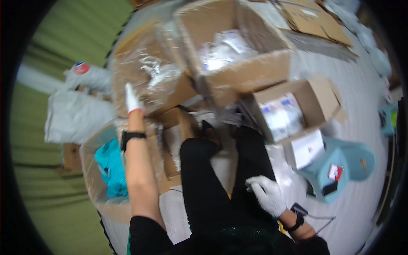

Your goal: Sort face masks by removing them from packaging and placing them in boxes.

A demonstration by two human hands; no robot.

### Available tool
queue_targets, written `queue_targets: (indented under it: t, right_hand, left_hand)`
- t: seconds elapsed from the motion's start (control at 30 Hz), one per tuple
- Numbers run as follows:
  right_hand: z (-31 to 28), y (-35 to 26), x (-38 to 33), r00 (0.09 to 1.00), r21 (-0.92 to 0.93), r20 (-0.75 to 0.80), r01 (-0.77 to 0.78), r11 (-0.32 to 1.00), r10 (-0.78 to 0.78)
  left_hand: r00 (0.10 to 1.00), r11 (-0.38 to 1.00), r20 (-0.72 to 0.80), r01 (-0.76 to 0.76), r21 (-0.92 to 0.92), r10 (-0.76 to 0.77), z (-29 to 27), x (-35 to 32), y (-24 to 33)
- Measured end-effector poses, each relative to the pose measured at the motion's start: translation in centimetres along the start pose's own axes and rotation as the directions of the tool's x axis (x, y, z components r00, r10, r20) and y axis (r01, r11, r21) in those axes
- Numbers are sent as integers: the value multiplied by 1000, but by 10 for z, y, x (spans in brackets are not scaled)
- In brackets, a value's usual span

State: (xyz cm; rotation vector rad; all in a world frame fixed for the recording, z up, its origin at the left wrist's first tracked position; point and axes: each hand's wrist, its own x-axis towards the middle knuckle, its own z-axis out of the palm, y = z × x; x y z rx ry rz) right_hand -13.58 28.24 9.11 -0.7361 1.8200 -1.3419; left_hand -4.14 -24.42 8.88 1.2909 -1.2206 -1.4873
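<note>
My left hand (pixel 133 100), in a white glove with a red cuff, reaches out over a cardboard box lined with clear plastic (pixel 155 70). Its fingers look stretched out, seen edge-on, and nothing shows in them; whether they touch the plastic I cannot tell. By my right thigh hovers my right hand (pixel 267 196), also white-gloved, its fingers loosely bent and apart, holding nothing. Below my left forearm stands a plastic-lined bin (pixel 91 146) with a bright teal bundle (pixel 112 170) in it. Between that bin and my legs sits an open cardboard box (pixel 189 127).
Ahead, a large lined carton (pixel 250 76) holds white packets (pixel 227 49). A smaller box (pixel 316 100) with white packs (pixel 282 114) stands to the right, near a light-blue stool (pixel 359 159). White sacks (pixel 78 117) lie left by a green curtain; flattened cardboard (pixel 316 19) lies far right.
</note>
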Motion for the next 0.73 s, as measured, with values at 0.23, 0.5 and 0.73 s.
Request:
queue_targets:
  t: [0.23, 0.5, 0.73]
  right_hand:
    - [-100, -59, 80, 908, -173, -418, -52, 984, -26]
    - [-219, 115, 262, 815, -584, 569, 302, 753, 114]
    - [-124, 88, 268, 883, -756, -435, -465, 461, 177]
  left_hand:
    - [877, 650, 435, -454, 609, 206, -19, -147, -137]
    - [731, 329, 583, -682, 654, 355, 28, -194, -143]
    - [815, 371, 479, -577, 728, 327, 2, -189, -135]
